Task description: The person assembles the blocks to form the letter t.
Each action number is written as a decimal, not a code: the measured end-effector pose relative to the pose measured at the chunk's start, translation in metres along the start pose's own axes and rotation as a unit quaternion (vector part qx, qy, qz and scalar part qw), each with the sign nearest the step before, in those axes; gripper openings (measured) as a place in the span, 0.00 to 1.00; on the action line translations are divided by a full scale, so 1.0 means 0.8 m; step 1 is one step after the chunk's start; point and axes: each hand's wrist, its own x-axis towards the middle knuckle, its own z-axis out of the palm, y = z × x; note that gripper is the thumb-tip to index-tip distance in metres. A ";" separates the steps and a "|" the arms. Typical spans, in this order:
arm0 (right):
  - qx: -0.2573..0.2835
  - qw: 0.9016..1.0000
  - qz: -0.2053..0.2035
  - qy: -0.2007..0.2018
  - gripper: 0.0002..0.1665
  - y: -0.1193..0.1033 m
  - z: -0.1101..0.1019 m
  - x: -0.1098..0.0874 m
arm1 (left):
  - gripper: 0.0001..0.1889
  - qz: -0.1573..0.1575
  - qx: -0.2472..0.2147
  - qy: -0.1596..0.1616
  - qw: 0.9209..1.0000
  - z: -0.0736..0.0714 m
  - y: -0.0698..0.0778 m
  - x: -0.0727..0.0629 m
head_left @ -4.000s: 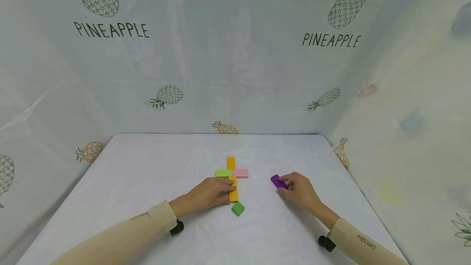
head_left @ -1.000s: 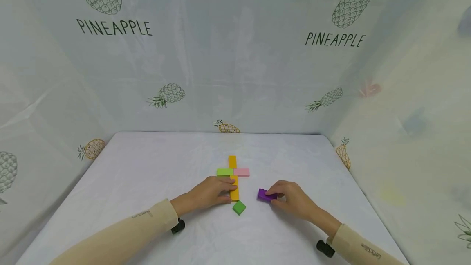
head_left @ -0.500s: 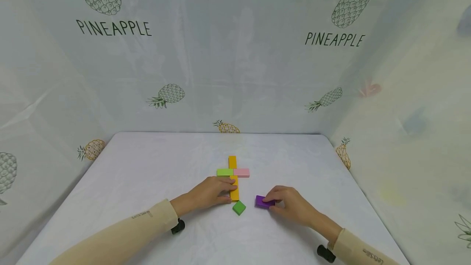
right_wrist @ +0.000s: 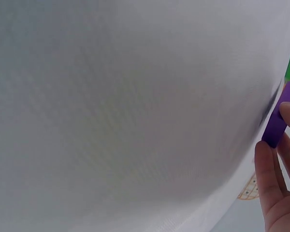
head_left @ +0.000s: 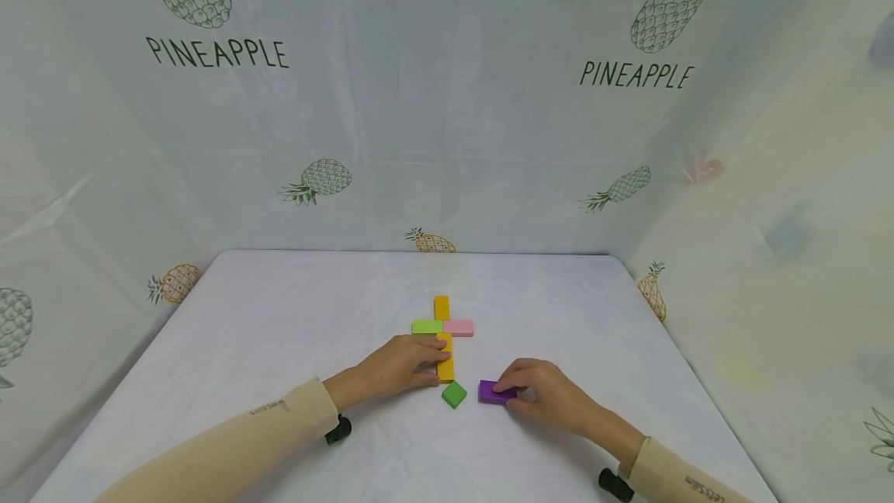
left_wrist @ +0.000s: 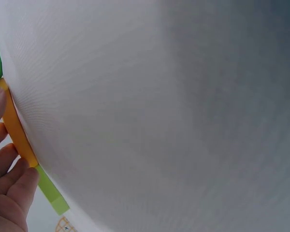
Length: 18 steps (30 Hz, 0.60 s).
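In the head view, my left hand (head_left: 400, 364) holds the near yellow block (head_left: 445, 371), fingers across its top and thumb by its near end. That block runs toward me from where a light green block (head_left: 427, 327) and a pink block (head_left: 459, 327) meet end to end. Farther back, another yellow block (head_left: 441, 307) extends the line. A green square block (head_left: 454, 394) sits turned cornerwise at the near end. To its right, my right hand (head_left: 552, 393) pinches a purple block (head_left: 490, 392) between thumb and fingers; the right wrist view shows the purple block (right_wrist: 280, 116) from the side.
All the blocks are on a table with a white cover (head_left: 314, 293). Behind and beside it hangs a pineapple-print sheet (head_left: 447, 99). A black wrist camera (head_left: 338, 429) sits under the left sleeve, another camera (head_left: 616, 484) under the right.
My right hand has brought the purple block leftward and toward me, turning it from slanted to nearly level, beside the green square. The left hand stays on the yellow block.
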 end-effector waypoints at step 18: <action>-0.011 1.000 0.009 -0.022 0.15 -0.007 0.007 0.002 | 0.25 0.006 0.000 0.006 1.000 0.000 0.000 0.000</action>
